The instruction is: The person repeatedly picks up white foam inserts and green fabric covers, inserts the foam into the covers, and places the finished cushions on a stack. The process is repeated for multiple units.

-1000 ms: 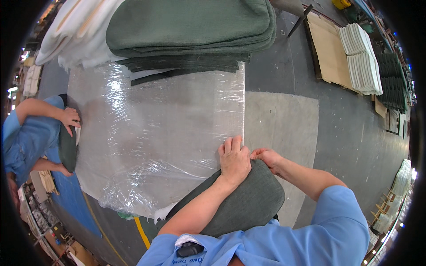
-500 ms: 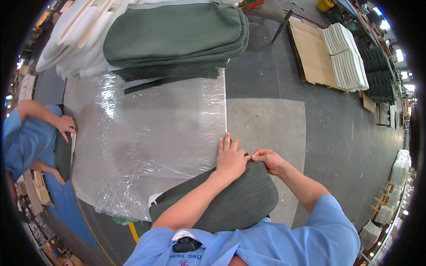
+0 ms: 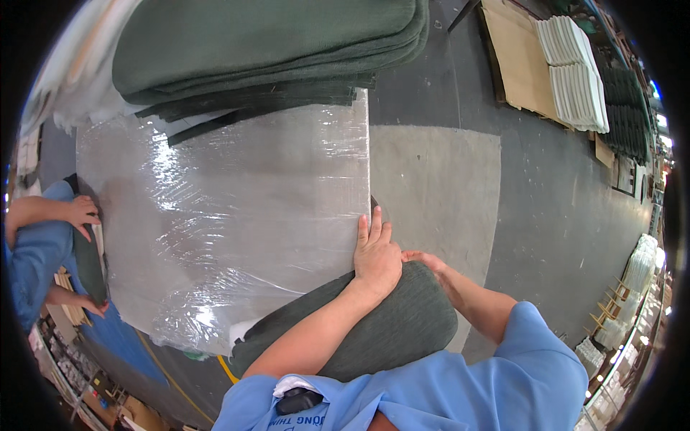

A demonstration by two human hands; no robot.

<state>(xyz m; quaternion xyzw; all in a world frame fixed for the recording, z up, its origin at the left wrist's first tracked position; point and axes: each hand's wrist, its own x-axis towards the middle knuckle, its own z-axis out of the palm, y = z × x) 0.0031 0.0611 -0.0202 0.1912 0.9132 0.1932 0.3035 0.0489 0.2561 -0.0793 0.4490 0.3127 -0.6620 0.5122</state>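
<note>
A dark green fabric-covered cushion rests against my front at the near edge of the plastic-wrapped table. White padding shows at its left end. My left hand lies over its far edge, with several fingers stretched toward the table's right side. The index finger is bent in at the cover's edge, and the thumb is hidden. Right beside it, my right hand pinches the same edge, its fingertips partly hidden. My left forearm crosses over the cushion.
A stack of green cushions lies at the table's far end, with white padding beside it. At the left, another person's hands hold a similar green piece. White pads are stacked by cardboard on the far-right floor.
My right hand has turned, and its fingers have slipped partly behind the cushion's edge. My left hand stays nearly in place. The view has shifted, bringing the far stack closer.
</note>
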